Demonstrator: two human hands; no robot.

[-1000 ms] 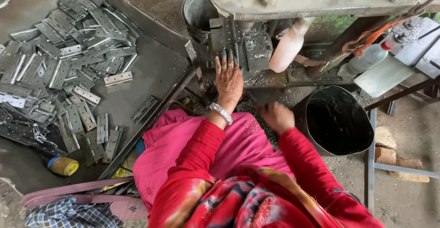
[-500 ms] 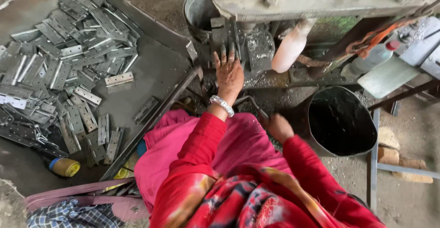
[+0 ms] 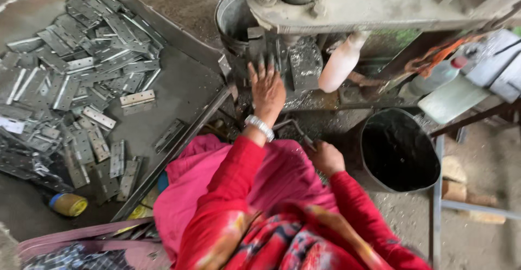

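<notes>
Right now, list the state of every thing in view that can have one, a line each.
left hand: open, fingers spread on the press bed
right hand: closed near a bent metal rod
black bucket: upright, uncovered, dark inside
metal hinges: heaped loose on the tray
white bottle: tilted against the machine
yellow-capped jar: lying on its side

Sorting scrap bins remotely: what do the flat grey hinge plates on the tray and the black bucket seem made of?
The flat grey hinge plates look like bare sheet metal, probably steel: dull silvery sheen, thin edges, punched holes. The round black bucket could be plastic or rubber: matte, uniformly dark, with a smooth rim. The picture leaves that open.
</notes>
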